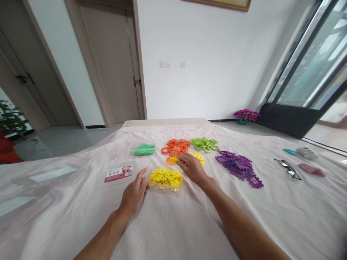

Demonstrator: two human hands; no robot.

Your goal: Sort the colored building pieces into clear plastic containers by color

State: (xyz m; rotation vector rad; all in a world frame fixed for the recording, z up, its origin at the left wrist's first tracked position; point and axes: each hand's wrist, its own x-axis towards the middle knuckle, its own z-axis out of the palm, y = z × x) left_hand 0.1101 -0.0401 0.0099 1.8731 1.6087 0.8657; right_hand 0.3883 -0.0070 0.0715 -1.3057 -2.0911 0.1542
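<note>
A clear plastic box filled with yellow flower-shaped plastic pieces stands on the cloth in front of me. My left hand grips the box by its left side. Just beyond the box's right rear corner, my right hand pinches a yellow plastic piece at its fingertips. More yellow pieces lie behind that hand, partly hidden by it. Orange pieces are heaped right behind, close to the held piece.
Light green pieces and purple pieces lie in heaps to the right. A clear box with green pieces stands at the back left, near a labelled lid. Glasses rest far right; clear containers lie far left.
</note>
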